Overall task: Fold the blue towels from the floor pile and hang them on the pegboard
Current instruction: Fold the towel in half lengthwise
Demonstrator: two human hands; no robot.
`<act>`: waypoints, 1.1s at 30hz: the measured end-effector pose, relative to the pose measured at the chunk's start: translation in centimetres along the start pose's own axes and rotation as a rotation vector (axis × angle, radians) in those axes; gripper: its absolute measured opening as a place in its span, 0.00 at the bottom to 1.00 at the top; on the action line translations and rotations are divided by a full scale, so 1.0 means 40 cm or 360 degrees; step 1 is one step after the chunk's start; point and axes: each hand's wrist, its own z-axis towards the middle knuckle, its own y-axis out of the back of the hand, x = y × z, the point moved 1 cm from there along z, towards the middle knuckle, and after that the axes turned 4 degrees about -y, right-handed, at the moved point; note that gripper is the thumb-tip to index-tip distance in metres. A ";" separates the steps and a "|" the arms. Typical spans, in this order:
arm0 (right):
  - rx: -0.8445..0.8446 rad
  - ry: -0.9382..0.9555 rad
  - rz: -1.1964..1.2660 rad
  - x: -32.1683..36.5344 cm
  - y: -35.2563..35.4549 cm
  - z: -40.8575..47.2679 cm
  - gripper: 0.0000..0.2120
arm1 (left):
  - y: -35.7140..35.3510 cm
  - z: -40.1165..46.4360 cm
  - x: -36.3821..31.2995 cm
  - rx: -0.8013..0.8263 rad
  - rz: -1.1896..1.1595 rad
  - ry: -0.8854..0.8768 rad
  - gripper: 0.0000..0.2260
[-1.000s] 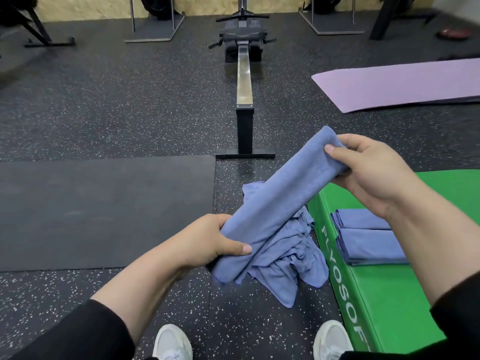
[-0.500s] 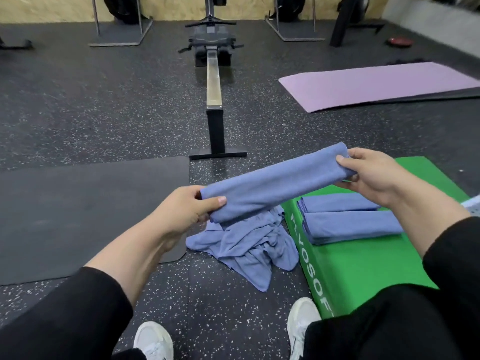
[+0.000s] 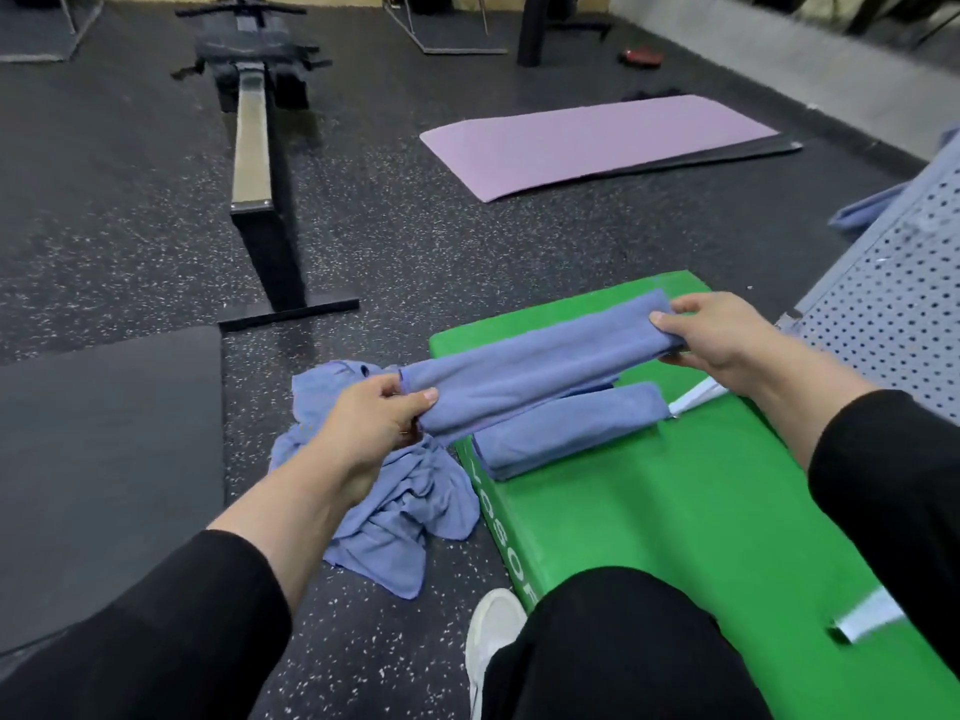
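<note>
The pegboard [image 3: 904, 304] is cut by the right edge, and a towel [image 3: 872, 205] on it shows only in part. The held towel [image 3: 535, 366] covers part of the stack [image 3: 566, 433]. The left hand [image 3: 374, 423] hides part of the pile [image 3: 395, 517]. The red thing [image 3: 641, 55] far away is too small to tell.

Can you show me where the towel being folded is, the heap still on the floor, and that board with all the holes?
folded towel [image 3: 540, 366], head view, middle of the strip stretched between both hands.
floor pile [image 3: 410, 506], head view, crumpled middle of the heap.
pegboard [image 3: 904, 304], head view, perforated face at the right edge.
</note>
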 end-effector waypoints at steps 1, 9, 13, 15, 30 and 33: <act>-0.0019 -0.0018 -0.0030 -0.027 0.002 0.026 0.04 | -0.020 0.026 0.019 0.0003 0.0008 0.0031 0.12; -0.0108 -0.0133 -0.0428 -0.230 -0.011 0.313 0.05 | -0.134 0.237 0.133 -0.0076 0.0064 0.0187 0.09; -0.0158 -0.0142 -0.0604 -0.351 -0.019 0.521 0.11 | -0.166 0.381 0.204 -0.0099 0.0219 0.0168 0.18; -0.0195 -0.0168 -0.0646 -0.338 -0.048 0.544 0.08 | -0.180 0.445 0.229 -0.0130 0.0317 0.0140 0.21; -0.0191 0.0285 -0.1619 -0.362 -0.250 0.540 0.14 | -0.272 0.542 0.288 0.0433 0.1898 -0.0531 0.14; -0.0258 0.0576 -0.1406 -0.290 -0.309 0.498 0.14 | -0.211 0.495 0.258 0.0234 0.1670 -0.0525 0.17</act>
